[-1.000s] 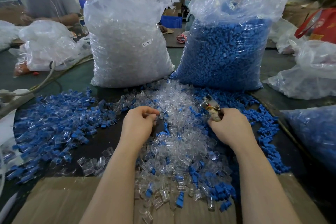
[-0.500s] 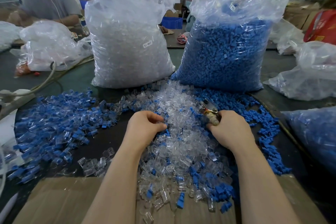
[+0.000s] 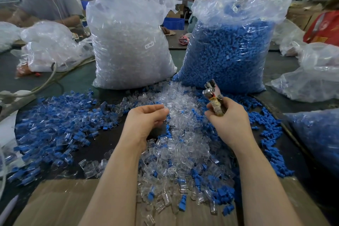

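A worker's right hand (image 3: pixel 231 123) is lifting clear of the heap of clear plastic sleeves (image 3: pixel 179 139), its fingers wrapped tight round the taped handle of a small metal hand tool (image 3: pixel 212 93). The tool's chrome head is now pointing up and away above the knuckles; a second ago it was sitting lower, down among the pieces.

The left hand (image 3: pixel 146 121) is turning too. Half a second ago it was knuckles-up and digging into the heap; now it is rolling onto its side, fingers curling loosely and thumb coming toward the forefinger, just above the heap. Whether a transparent sleeve is being pinched at those fingertips cannot be told, since the plastic is see-through against more of the same.

The shift is suggesting that one pick is ending and the next piece is being brought toward the tool, with a gap open between the two hands.

Loose blue inserts (image 3: pixel 266 134) are lying on the outer side of the right hand, and joined blue-and-clear pieces (image 3: pixel 51 119) are spreading out on the outer side of the left.

Beyond the left fingertips a bag of clear parts (image 3: pixel 128 24) is carrying a small white sticker (image 3: pixel 149 45) reading "SJ-017". Print on the red item (image 3: pixel 322 27) far beyond the right hand is too blurred to read.
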A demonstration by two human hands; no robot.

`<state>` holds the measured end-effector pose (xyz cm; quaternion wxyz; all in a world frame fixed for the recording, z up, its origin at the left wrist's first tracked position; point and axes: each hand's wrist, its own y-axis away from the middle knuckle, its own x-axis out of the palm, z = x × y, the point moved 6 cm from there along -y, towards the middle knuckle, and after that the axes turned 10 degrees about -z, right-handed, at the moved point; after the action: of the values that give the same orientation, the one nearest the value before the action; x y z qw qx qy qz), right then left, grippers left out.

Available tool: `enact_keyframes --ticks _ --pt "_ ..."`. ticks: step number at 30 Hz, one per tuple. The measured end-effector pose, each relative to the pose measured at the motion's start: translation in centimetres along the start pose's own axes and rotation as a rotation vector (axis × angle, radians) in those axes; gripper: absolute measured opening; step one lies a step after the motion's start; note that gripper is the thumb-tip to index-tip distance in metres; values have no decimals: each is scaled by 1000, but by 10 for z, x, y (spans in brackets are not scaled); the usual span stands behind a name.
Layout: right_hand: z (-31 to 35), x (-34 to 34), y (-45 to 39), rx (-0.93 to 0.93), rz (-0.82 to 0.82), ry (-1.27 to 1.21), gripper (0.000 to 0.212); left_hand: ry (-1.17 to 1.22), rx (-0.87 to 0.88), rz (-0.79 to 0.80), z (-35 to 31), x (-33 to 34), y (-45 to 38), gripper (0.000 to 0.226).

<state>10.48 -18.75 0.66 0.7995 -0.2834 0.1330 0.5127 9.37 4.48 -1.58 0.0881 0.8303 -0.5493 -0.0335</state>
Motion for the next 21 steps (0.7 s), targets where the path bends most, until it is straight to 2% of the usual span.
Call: enact_keyframes --ticks 3,11,21 --pt "7 3 3 -24 23 -97 14 -79 54 -36 -3 4 1 12" --pt "25 13 10 -79 79 -276 21 -51 172 -15 -12 26 15 18" --pt "35 16 15 -113 114 -279 23 -78 275 -44 -20 31 25 14"
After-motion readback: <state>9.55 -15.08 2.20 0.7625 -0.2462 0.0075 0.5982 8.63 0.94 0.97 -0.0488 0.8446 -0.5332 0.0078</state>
